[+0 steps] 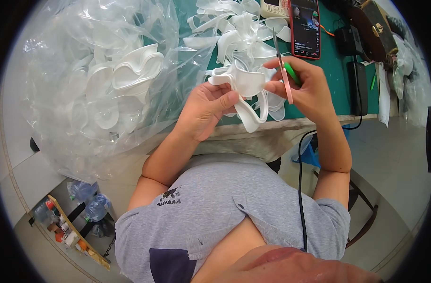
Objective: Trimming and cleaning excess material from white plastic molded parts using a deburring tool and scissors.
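My left hand (pixel 207 109) grips a white moulded plastic piece (pixel 243 87) with a curved strip hanging below it, held over the table's front edge. My right hand (pixel 306 87) holds a pair of scissors (pixel 282 66) with pink and green handles; the blades point up and away, right beside the white piece. Behind both hands lies a pile of similar white plastic pieces (pixel 239 28) on the green table mat (pixel 340 80).
A large clear plastic bag (pixel 107 80) full of white pieces fills the left. A phone in a red case (pixel 304 27), a black power adapter (pixel 358 87) and a brown bag (pixel 373 30) lie at the right. A black cable (pixel 300 188) hangs down past my shirt.
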Motion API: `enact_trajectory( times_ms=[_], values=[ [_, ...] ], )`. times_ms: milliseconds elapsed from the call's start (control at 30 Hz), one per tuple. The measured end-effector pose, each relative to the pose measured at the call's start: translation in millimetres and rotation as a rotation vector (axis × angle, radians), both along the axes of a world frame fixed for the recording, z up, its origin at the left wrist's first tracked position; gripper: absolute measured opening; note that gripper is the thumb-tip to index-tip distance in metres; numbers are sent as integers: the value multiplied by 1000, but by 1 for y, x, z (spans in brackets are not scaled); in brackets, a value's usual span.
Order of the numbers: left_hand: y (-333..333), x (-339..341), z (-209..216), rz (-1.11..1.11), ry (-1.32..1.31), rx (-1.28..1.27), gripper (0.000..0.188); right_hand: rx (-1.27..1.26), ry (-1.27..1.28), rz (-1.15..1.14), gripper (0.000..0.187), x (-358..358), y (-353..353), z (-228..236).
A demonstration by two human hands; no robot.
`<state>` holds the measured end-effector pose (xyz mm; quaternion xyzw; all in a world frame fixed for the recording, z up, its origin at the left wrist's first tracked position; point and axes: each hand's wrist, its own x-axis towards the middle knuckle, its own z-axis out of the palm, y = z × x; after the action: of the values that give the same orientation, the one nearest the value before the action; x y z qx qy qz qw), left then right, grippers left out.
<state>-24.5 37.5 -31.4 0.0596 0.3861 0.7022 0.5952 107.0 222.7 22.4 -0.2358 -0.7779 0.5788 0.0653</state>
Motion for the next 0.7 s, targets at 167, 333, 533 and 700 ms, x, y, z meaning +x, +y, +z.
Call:
enact_trajectory(
  times_ms=[167, 333, 533, 700],
  values=[
    [-3, 3, -5, 180, 194, 8, 28, 259, 148, 6, 18, 25, -12, 10],
    [1, 8, 2, 303, 267, 45, 26, 322, -37, 272, 23, 33, -12, -2],
    [-1, 13, -2, 325, 337, 29, 23, 252, -153, 357, 29, 31, -12, 5],
    [-1, 14, 0, 331, 333, 27, 21, 267, -126, 371, 31, 31, -12, 2]
  ],
)
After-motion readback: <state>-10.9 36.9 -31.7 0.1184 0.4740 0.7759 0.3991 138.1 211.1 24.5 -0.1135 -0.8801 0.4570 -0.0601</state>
